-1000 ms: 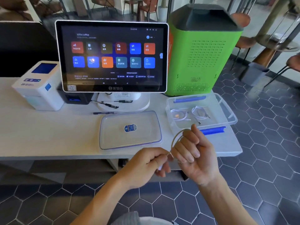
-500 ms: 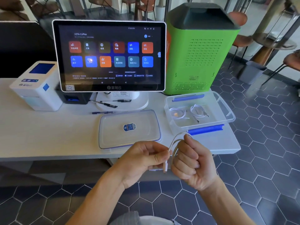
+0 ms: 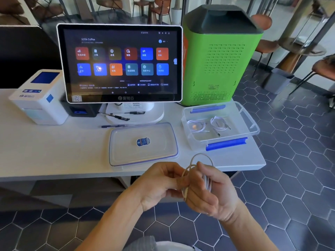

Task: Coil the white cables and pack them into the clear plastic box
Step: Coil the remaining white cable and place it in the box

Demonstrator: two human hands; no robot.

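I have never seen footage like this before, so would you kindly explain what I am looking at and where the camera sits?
There is no machine here: one wide-angle camera is worn on a person's head and looks forward and down at their two bare hands. The left hand and the right hand hold a white cable between them in front of the table edge, already looped into a coil. On the white table stands an open clear plastic box with two coiled cables inside. Its lid lies flat to the left of it. Behind are a touchscreen terminal, a small white printer, some pens and a green machine.
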